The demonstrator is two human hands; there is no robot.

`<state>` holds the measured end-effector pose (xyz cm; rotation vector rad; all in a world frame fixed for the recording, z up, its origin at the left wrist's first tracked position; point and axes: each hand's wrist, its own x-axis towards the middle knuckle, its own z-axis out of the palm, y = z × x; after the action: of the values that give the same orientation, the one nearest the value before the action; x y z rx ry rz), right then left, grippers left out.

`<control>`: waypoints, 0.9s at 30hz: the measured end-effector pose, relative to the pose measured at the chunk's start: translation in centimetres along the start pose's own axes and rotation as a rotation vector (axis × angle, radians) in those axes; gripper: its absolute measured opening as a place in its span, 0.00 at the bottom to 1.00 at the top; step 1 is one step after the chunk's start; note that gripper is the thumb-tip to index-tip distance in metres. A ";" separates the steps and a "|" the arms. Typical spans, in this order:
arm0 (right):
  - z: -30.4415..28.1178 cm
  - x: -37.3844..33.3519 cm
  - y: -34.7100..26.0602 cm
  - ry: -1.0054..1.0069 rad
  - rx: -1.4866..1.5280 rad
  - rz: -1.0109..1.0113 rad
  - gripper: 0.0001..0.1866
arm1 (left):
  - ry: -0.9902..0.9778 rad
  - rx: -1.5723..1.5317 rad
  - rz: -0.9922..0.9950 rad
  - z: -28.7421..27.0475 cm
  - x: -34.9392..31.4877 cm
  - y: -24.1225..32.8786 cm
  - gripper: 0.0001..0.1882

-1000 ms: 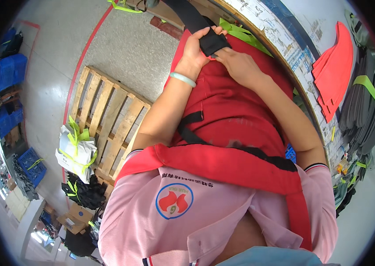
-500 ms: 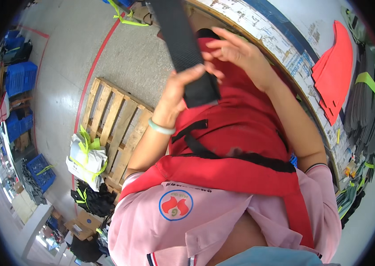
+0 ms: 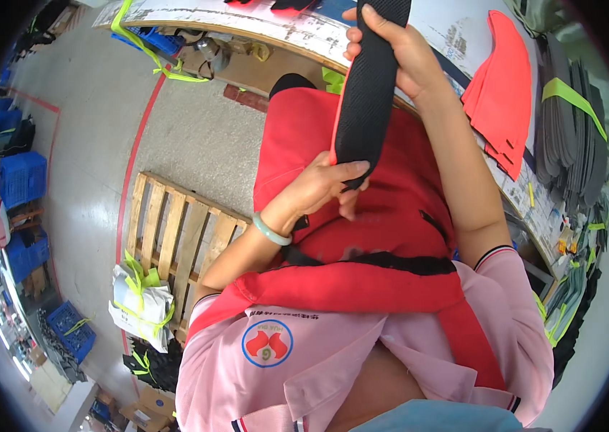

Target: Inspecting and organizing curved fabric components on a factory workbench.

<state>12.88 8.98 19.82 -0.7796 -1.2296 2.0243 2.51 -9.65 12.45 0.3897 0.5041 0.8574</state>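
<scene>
A long black strip of ribbed, padded-looking fabric [image 3: 371, 90] with a red edge slants over my red apron [image 3: 405, 201]. My left hand [image 3: 330, 180] pinches its near end, thumb on top and fingers beneath. My right hand [image 3: 402, 50] grips the strip near its far end, the thumb lying along the black face and fingertips curling around the left edge. The strip's far tip runs out of the picture at the top. Part of its red underside shows along the left edge.
On the worn white workbench [image 3: 319, 45] lie a stack of curved red pieces [image 3: 502, 93] and a bundle of grey strips [image 3: 571, 126] tied with a yellow-green band. A wooden pallet [image 3: 175, 223] and a tied white package [image 3: 145, 306] are at left, with blue crates [image 3: 22, 178] farther off.
Both hands have moved the strip up and right, turning it so it leans the other way. My right hand, apart from it with fingers spread, now grips its far part.
</scene>
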 end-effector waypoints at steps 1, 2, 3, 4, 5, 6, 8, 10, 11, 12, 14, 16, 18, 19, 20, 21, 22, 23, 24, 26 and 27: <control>-1.7 -0.2 1.2 0.010 -0.005 -0.005 0.18 | 0.058 0.113 -0.001 0.1 -0.2 0.3 0.14; -1.9 -0.2 1.6 0.035 0.030 0.000 0.17 | 0.126 0.226 0.005 0.0 -0.6 0.5 0.14; -2.0 -0.2 2.0 0.060 0.066 0.006 0.17 | 0.125 0.227 0.006 -0.1 -0.9 0.5 0.14; -2.4 -0.2 2.5 0.053 0.047 -0.011 0.18 | 0.142 0.296 -0.017 -0.2 -1.3 0.2 0.15; -2.1 -0.4 2.5 0.050 0.049 -0.012 0.18 | 0.162 0.366 -0.041 -0.4 -1.8 0.1 0.16; -1.9 -0.8 2.7 0.083 0.035 -0.006 0.18 | 0.174 0.365 -0.050 -0.4 -2.3 0.0 0.17; -1.5 -1.1 2.9 0.116 0.021 0.000 0.18 | 0.169 0.363 -0.037 -1.0 -3.1 -0.2 0.17; -1.3 -1.4 3.3 0.092 0.032 -0.056 0.19 | 0.162 0.358 -0.023 -1.3 -3.6 -0.9 0.17; -1.2 -1.6 3.2 0.089 0.031 -0.057 0.19 | 0.158 0.268 -0.001 -1.4 -3.8 -1.3 0.16; -1.2 -1.8 3.0 0.115 0.018 -0.075 0.19 | 0.154 0.177 0.022 -1.6 -4.0 -1.5 0.16; -1.7 -2.0 2.7 0.140 0.004 -0.094 0.19 | 0.076 0.217 0.003 -2.4 -4.3 -1.2 0.16; -2.6 -1.8 2.6 0.171 0.042 -0.155 0.19 | -0.003 0.259 -0.019 -2.9 -4.0 -0.7 0.15; -1.9 -1.7 2.2 0.151 0.034 -0.145 0.19 | 0.152 0.318 0.176 -2.4 -3.2 0.0 0.15; -1.1 -1.5 2.1 0.128 0.029 -0.137 0.18 | 0.158 0.316 0.179 -2.2 -2.7 0.7 0.15; 0.3 -1.9 2.3 0.073 -0.017 -0.069 0.18 | 0.107 0.141 0.223 -2.1 -2.0 1.7 0.16; 1.6 -1.9 3.1 0.050 -0.034 -0.033 0.18 | 0.054 -0.031 0.265 -2.1 -1.4 2.3 0.17; 2.4 -2.0 3.8 0.049 -0.044 -0.023 0.18 | 0.076 0.060 0.234 -2.3 -1.2 2.1 0.16; 2.8 -1.9 4.3 0.046 -0.054 -0.012 0.18 | 0.082 0.059 0.238 -2.1 -1.2 1.4 0.16; 1.3 -1.2 3.8 0.071 -0.087 -0.031 0.18 | 0.024 -0.005 0.140 -1.5 -1.2 0.3 0.12; -3.8 1.1 1.5 0.182 -0.009 -0.136 0.17 | -0.036 0.249 0.088 -2.4 -1.8 -2.3 0.13; -11.9 2.3 -0.6 0.365 0.041 -0.165 0.18 | -0.005 0.472 -0.104 0.7 -2.2 -1.5 0.18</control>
<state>20.59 17.28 15.40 -0.9453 -1.0035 1.6791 2.58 -12.40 12.85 0.7896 0.7173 0.6312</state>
